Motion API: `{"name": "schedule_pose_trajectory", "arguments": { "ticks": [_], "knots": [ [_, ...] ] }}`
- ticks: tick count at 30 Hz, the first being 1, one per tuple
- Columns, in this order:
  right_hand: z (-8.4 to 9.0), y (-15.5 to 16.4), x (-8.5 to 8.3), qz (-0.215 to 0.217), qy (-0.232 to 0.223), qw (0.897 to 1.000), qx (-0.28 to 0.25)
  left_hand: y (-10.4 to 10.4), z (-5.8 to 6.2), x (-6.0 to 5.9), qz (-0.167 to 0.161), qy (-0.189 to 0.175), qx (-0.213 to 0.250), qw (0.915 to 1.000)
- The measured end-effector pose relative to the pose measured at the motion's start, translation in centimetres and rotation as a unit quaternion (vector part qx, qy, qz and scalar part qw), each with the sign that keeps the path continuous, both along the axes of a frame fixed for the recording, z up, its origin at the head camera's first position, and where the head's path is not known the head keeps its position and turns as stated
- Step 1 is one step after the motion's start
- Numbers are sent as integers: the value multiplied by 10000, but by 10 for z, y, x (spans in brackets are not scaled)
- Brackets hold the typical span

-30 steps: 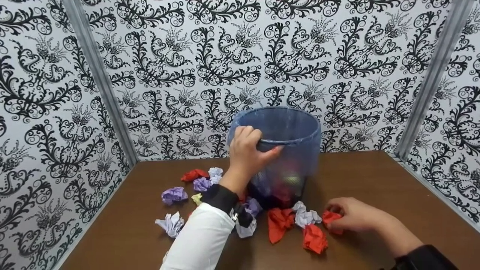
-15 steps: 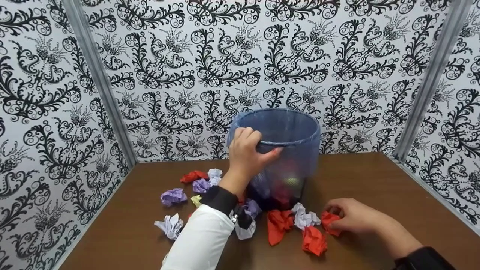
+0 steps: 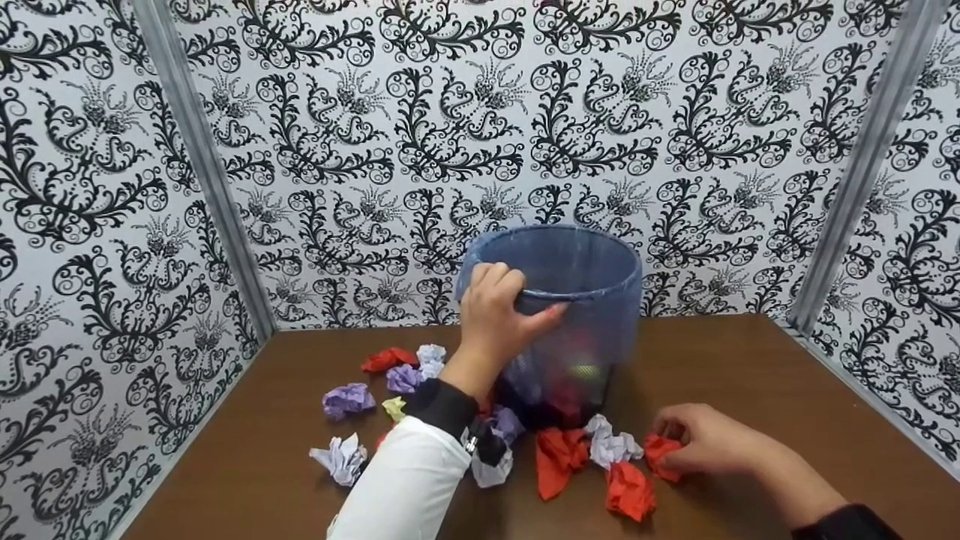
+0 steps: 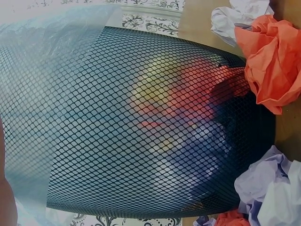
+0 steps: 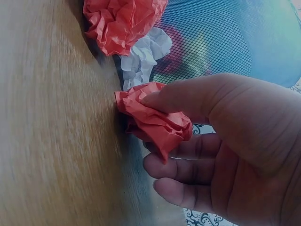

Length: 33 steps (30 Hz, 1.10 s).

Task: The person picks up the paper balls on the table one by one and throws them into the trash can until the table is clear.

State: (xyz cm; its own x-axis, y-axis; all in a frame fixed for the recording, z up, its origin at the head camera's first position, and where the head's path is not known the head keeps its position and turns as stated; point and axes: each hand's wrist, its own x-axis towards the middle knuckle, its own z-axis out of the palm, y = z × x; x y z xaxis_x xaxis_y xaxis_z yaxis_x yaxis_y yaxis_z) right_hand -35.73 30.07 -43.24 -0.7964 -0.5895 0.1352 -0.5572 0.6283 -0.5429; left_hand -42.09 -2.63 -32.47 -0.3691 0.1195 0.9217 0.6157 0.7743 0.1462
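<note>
A black mesh wastebasket (image 4: 117,122) lined with a translucent blue bag (image 3: 600,315) stands at the middle of the table. Through its mesh, yellow, red and bluish crumpled paper shows. My left hand (image 3: 491,311) grips the near-left part of the rim, thumb outside and fingers over the edge. To the right of the basket, my right hand (image 3: 712,439) pinches a red crumpled paper ball (image 5: 153,115) at table level, the thumb lying on top of it. Beside that ball are a white paper ball (image 3: 613,442) and another red one (image 3: 630,491).
Several more crumpled papers lie on the brown table (image 3: 240,450), including a purple ball (image 3: 349,401), a white ball (image 3: 341,457) and a yellow scrap (image 3: 394,407) left of the left arm. A larger red piece (image 3: 559,457) sits before the basket. Patterned panels (image 3: 337,150) enclose the table.
The whole scene sits slightly lower in the head view. Both hands keep the same places, the left on the rim and the right at the red paper ball.
</note>
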Motion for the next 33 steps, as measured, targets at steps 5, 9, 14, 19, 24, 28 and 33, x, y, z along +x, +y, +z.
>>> {"name": "schedule_pose_trajectory", "arguments": {
  "ticks": [5,9,14,19,24,28,33],
  "knots": [
    [-1,0,0,-22,101,9999,-9,0,-1,-1,-19,-41,15,10000],
    [0,1,1,1,59,10000,-43,0,-2,0,-15,-63,30,10000],
    [1,2,0,23,192,9998,-72,1,-1,0,69,43,12,10000],
    [3,2,-1,19,259,9996,-80,0,0,1,101,84,-23,9999],
    [3,3,0,-56,217,9997,-91,0,-1,2,75,-26,-32,10000],
    [5,4,1,-87,219,9996,-155,0,-1,2,68,-70,-30,9999],
    [7,8,-1,-116,214,9993,-282,0,0,1,48,-98,-37,9999]
  ]
}}
